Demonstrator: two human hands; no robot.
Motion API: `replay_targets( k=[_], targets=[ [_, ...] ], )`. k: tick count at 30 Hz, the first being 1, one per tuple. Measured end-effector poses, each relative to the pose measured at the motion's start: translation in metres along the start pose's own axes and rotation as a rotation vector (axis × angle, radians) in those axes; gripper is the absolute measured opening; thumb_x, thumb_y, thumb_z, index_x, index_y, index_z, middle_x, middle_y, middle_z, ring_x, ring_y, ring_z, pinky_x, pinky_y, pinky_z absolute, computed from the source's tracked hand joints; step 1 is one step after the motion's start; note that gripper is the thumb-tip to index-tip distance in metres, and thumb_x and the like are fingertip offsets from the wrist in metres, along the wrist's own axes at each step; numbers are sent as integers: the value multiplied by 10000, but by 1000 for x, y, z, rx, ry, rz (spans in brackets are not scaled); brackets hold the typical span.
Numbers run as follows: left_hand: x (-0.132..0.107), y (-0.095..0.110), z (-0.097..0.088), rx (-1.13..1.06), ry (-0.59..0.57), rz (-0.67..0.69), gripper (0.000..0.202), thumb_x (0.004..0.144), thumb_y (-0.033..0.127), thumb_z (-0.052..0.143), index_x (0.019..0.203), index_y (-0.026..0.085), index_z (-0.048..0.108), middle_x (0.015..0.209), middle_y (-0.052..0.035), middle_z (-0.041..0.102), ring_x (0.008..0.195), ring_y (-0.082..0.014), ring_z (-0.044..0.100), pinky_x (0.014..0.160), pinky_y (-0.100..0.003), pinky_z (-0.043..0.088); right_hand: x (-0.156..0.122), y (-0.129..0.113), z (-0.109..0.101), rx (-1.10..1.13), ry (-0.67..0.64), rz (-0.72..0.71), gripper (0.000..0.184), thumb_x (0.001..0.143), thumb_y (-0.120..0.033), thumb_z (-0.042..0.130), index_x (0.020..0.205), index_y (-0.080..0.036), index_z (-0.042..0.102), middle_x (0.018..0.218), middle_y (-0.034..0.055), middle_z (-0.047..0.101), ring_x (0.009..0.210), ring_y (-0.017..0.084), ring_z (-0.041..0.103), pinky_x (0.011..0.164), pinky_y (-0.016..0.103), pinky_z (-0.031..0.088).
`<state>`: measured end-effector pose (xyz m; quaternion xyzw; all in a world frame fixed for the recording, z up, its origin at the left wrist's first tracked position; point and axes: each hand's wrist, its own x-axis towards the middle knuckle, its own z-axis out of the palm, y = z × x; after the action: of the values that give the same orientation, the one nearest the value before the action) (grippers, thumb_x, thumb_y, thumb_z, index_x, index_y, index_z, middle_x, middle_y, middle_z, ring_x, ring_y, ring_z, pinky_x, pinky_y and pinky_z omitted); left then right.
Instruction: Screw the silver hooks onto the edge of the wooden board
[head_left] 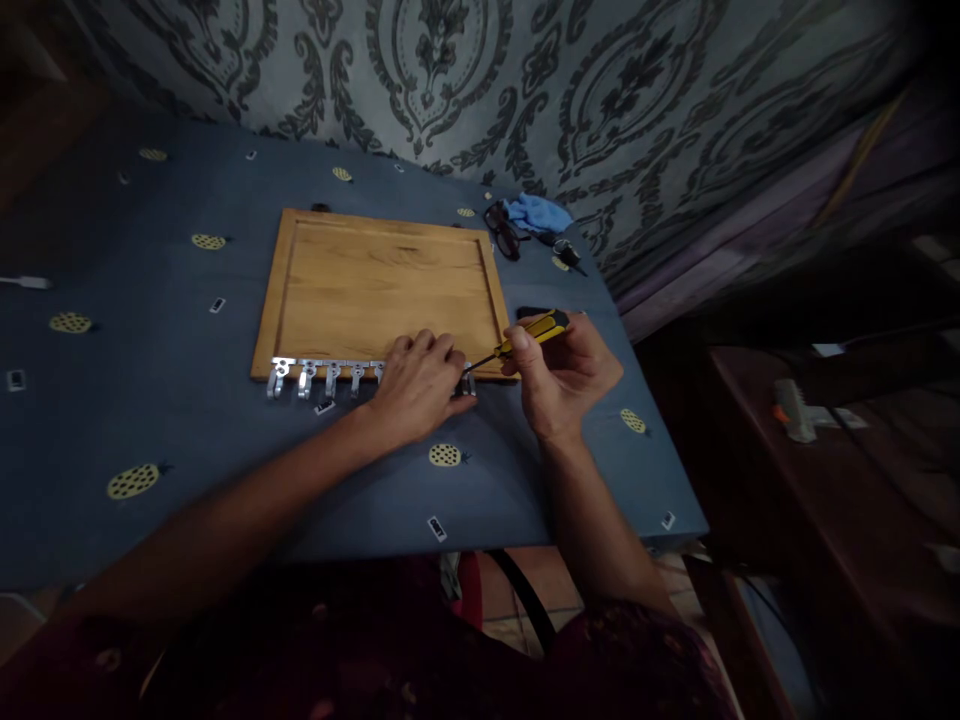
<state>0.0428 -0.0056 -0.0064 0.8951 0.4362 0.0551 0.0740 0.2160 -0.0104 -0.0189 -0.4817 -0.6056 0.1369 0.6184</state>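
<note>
A wooden board (390, 285) with a raised frame lies flat on the table. Along its near edge runs a silver metal hook rail (330, 368), its hooks pointing toward me. My left hand (424, 385) grips the rail near its right end, fingers over the board and thumb on the near side, hiding some hooks. In my right hand (566, 375) is a yellow and black screwdriver (534, 333), tilted down to the left. Its tip meets the rail's right end, just beside my left fingers; the exact contact point is too small to make out.
The table (225, 450) wears a blue cloth printed with pineapples. Behind the board's right corner are eyeglasses (504, 232), a blue cloth (538, 213) and keys (568, 254). A dark flat object (531, 313) lies behind my right hand. A patterned wall (450, 80) borders the far side.
</note>
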Motion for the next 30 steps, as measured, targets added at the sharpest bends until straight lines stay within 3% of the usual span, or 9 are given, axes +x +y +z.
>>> replay_targets(
  k=[7, 12, 17, 20, 25, 30],
  targets=[
    [1, 0, -1, -2, -10, -5, 451, 1034, 507, 651, 1275, 129, 704, 1290, -156, 679, 1247, -344, 576, 994, -439, 440, -2, 4, 2, -92, 29, -10, 296, 909, -504, 781, 837, -239, 671, 728, -47, 641, 524, 95, 574, 470, 245, 472],
    [0, 0, -1, -1, -13, -3, 456, 1037, 512, 646, 1277, 129, 702, 1295, -155, 678, 1258, -344, 574, 996, -435, 441, 1, 0, 4, -71, 50, 0, 377, 864, -506, 831, 773, -237, 582, 660, -67, 596, 462, 88, 556, 420, 238, 434],
    [0, 0, 0, -5, -10, -1, 452, 1038, 506, 649, 1279, 128, 700, 1300, -154, 681, 1256, -348, 580, 1002, -449, 449, 2, -3, 6, -72, 73, -16, 378, 835, -497, 869, 758, -252, 592, 639, -62, 570, 464, 98, 530, 419, 254, 419],
    [0, 0, -1, -8, -4, 0, 449, 1036, 511, 651, 1269, 130, 703, 1298, -156, 685, 1260, -349, 579, 1006, -449, 449, 8, -7, 4, 10, 14, 14, 366, 832, -508, 872, 767, -255, 615, 647, -55, 584, 468, 98, 541, 418, 248, 429],
    [1, 0, -2, -5, -18, -9, 454, 1029, 511, 664, 1278, 133, 697, 1312, -157, 680, 1273, -346, 576, 1030, -447, 443, 22, -16, -8, 94, -192, 124, 368, 847, -602, 825, 910, -249, 745, 776, -20, 701, 477, 83, 557, 455, 253, 493],
    [1, 1, -2, -3, -39, -6, 480, 1033, 523, 652, 1298, 125, 686, 1331, -158, 668, 1284, -353, 572, 1045, -460, 447, 27, -22, -17, 127, -316, 177, 351, 828, -567, 856, 882, -228, 782, 802, -2, 723, 533, 101, 620, 522, 274, 547]
  ],
)
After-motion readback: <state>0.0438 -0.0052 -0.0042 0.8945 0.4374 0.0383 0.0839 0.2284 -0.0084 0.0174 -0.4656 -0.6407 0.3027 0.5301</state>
